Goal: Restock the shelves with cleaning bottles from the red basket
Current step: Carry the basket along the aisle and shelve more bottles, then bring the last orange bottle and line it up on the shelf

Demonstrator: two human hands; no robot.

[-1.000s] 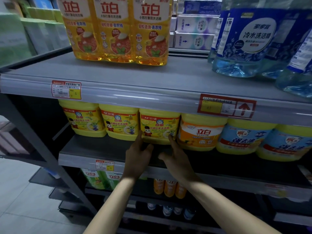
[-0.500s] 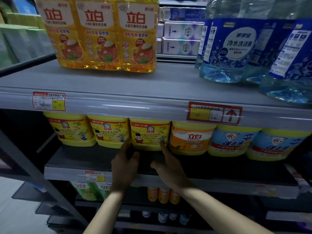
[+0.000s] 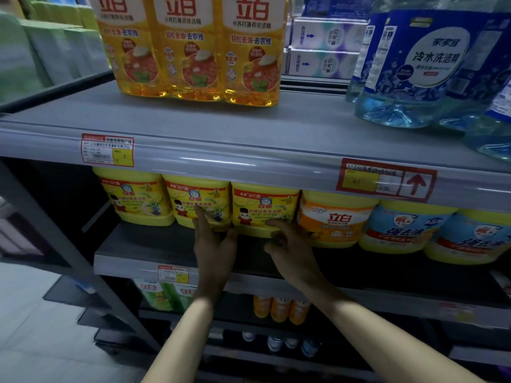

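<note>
Flat and spread, my left hand (image 3: 214,244) lays its straight fingers on the front of the second yellow tub (image 3: 200,201). My right hand (image 3: 290,244) is loosely open, one fingertip at the bottom edge of the third yellow tub (image 3: 264,205). Both tubs stand upright on the middle shelf (image 3: 143,250), labels facing me, tops tucked behind the top shelf (image 3: 249,161) edge. I see bare shelf in front of them.

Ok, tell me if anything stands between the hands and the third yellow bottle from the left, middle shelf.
Nothing visible does. The left hand is at the left edge of the third yellow bottle, the right hand at its lower right corner, with only bare shelf before it.
</note>
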